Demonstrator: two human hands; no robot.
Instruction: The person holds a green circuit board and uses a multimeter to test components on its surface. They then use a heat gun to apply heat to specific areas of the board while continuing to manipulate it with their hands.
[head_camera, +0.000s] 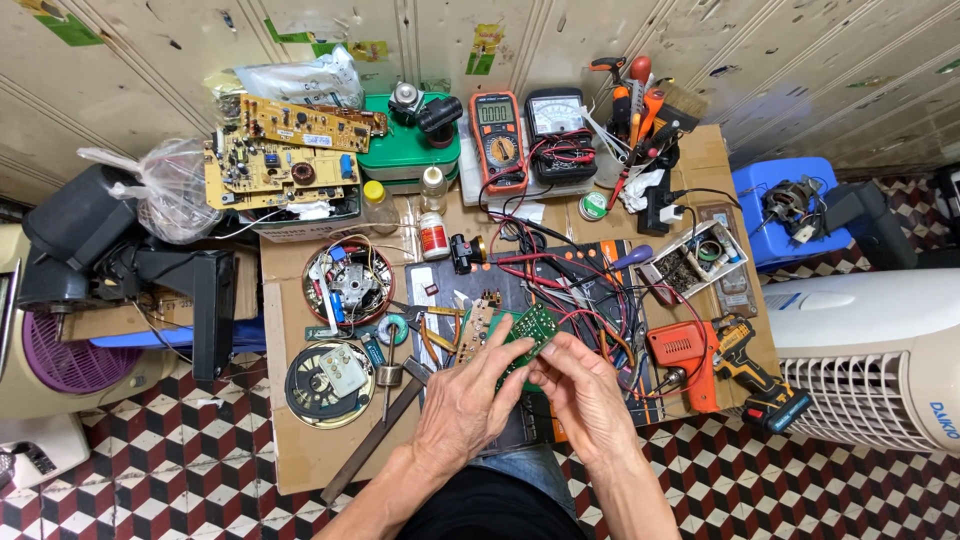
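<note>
Both hands hold a small green circuit board (531, 330) above a dark work mat (520, 285) in the middle of the cardboard-covered bench. My left hand (468, 398) grips the board's lower left edge with fingers curled over it. The board's right side is pinched by my right hand (578, 388), thumb on top. A narrow tan board strip (477, 325) lies just left of the green board. Red and black wires (590, 290) trail across the mat behind the hands.
An orange multimeter (498, 135), an analog meter (559, 130), yellow circuit boards (280, 160) and small bottles (432, 235) fill the back. Round motor parts (348, 280) lie left; an orange solder gun (685, 355) and a cordless drill (755, 375) right. A white fan cooler (880, 350) stands at the right.
</note>
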